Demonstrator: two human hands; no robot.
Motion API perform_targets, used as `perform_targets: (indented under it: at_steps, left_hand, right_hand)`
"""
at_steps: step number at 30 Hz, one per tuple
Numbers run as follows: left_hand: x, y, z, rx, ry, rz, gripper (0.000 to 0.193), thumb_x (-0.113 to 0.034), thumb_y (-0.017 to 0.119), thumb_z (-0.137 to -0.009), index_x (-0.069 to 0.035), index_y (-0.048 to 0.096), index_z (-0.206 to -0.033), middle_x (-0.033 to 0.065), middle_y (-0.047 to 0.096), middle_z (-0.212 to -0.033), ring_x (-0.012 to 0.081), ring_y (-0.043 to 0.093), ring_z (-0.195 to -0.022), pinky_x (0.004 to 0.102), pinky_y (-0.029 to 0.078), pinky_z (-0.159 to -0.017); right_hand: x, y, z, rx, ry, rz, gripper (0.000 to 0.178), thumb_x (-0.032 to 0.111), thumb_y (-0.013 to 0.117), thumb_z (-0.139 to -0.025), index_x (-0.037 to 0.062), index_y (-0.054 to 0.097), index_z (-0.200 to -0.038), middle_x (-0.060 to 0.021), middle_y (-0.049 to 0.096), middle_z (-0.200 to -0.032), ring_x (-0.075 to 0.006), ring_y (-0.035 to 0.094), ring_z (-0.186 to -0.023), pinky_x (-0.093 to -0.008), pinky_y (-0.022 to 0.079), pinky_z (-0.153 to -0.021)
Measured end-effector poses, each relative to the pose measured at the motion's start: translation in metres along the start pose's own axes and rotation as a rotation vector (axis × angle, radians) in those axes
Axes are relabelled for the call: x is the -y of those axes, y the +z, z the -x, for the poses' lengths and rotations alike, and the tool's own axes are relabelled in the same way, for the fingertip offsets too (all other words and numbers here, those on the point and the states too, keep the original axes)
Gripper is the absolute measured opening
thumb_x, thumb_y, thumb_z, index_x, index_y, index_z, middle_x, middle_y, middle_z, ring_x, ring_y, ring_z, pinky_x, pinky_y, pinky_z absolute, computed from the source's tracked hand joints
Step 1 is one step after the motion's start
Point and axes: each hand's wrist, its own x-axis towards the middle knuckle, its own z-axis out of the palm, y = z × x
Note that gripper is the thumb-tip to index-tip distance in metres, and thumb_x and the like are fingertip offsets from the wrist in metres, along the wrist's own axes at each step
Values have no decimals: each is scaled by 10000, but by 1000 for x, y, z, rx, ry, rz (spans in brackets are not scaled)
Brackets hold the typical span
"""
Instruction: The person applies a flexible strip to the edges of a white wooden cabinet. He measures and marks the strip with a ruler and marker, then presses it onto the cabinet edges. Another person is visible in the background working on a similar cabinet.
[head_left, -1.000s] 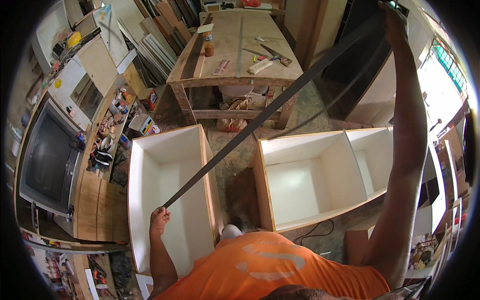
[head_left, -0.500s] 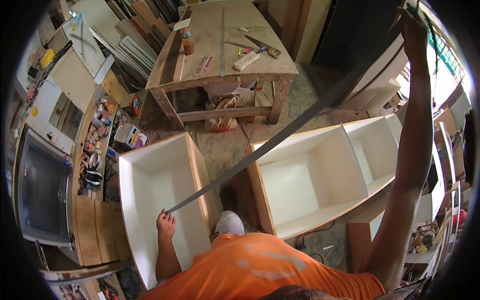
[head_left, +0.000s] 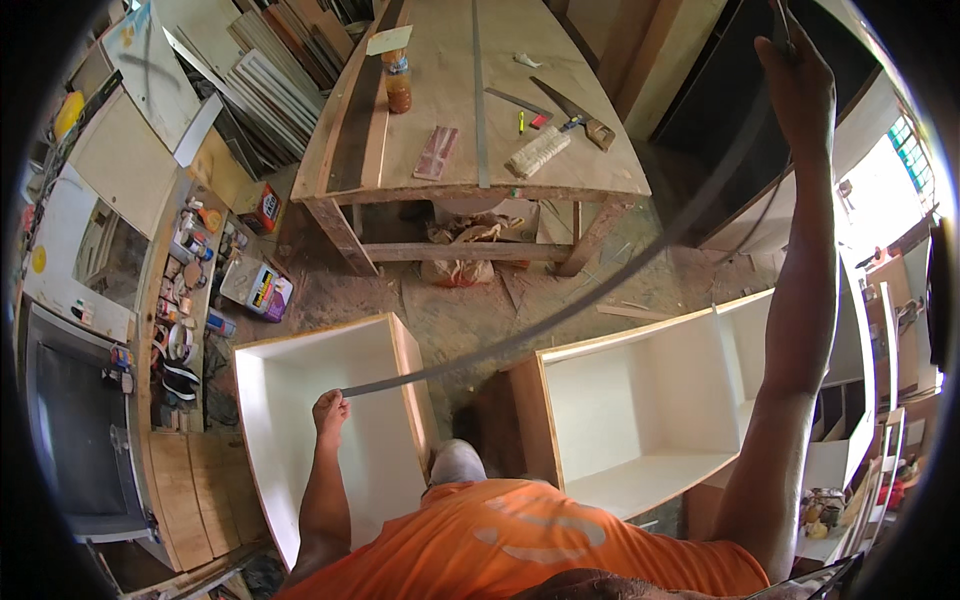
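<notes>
A long, thin grey strip, which looks like edge banding [head_left: 402, 380], sags in a curve across the view. My left hand [head_left: 331, 411] pinches its low end over the white open box cabinet [head_left: 280, 400] at the left. My right hand [head_left: 803, 95] is raised high at the upper right with its fingers closed around the strip's other part, blurred there by motion. Under the strip's middle, at the right, lies a longer white open cabinet [head_left: 600, 412] with raw wooden edges and a divider.
Ahead stands a wooden workbench [head_left: 545, 60] bearing a handsaw [head_left: 572, 110], a brush [head_left: 538, 153], a sanding block [head_left: 436, 153], a bottle [head_left: 397, 82] and another grey strip [head_left: 480, 120]. Cans and bottles crowd the left shelf. A dark cabinet [head_left: 715, 100] stands at the far right.
My raised right hand has shifted slightly left and up. The strip, nearly straight before, now sags. My left hand has risen slightly, still pinching its end. The view has tilted and turned a little.
</notes>
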Motion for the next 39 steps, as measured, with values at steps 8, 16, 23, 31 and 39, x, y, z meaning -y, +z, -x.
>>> perform_targets:
  at_steps: [8, 16, 23, 31, 39]
  left_hand:
    - [-48, -23, -12, -160, -6, 2, 170, -248, 621, -963, -92, 596, -1028, 11, 586, -799, 146, 604, -720, 283, 509, -654]
    - [-60, -18, 3, -174, -56, 114, 124, -182, 610, -936, -86, 600, -1014, 13, 539, -752, 190, 608, -735, 346, 522, -706]
    - [-96, 84, -47, -16, 7, 72, 123, -137, 620, -908, -45, 615, -990, 30, 568, -721, 176, 622, -678, 304, 540, -655]
    - [-171, 263, -151, 176, 168, -333, 145, -148, 645, -919, -5, 645, -944, 22, 577, -687, 126, 598, -663, 268, 511, -611]
    - [-281, 501, -312, 516, 323, -521, 177, -179, 609, -951, -5, 637, -940, 32, 639, -756, 106, 623, -708, 262, 507, -654]
  right_hand:
    - [-42, 91, -69, -1, -47, -11, 476, 206, 581, -856, 196, 602, -1331, -148, 674, -961, -289, 638, -864, -412, 519, -774]
    - [-67, 186, -51, 337, 260, 121, 483, 215, 485, -920, 260, 520, -1400, -186, 657, -1199, -384, 631, -1104, -482, 513, -918]
    - [-97, 279, -69, 421, 237, 226, 474, 177, 480, -922, 252, 537, -1387, -188, 673, -1161, -376, 653, -1061, -486, 534, -888]
    - [-157, 432, -92, 605, 244, 205, 450, 114, 496, -871, 194, 604, -1301, -190, 684, -1119, -387, 662, -1025, -496, 538, -878]
    - [-211, 607, -86, 832, 265, 148, 522, 40, 524, -783, 157, 635, -1279, -225, 663, -1151, -401, 630, -1082, -486, 499, -953]
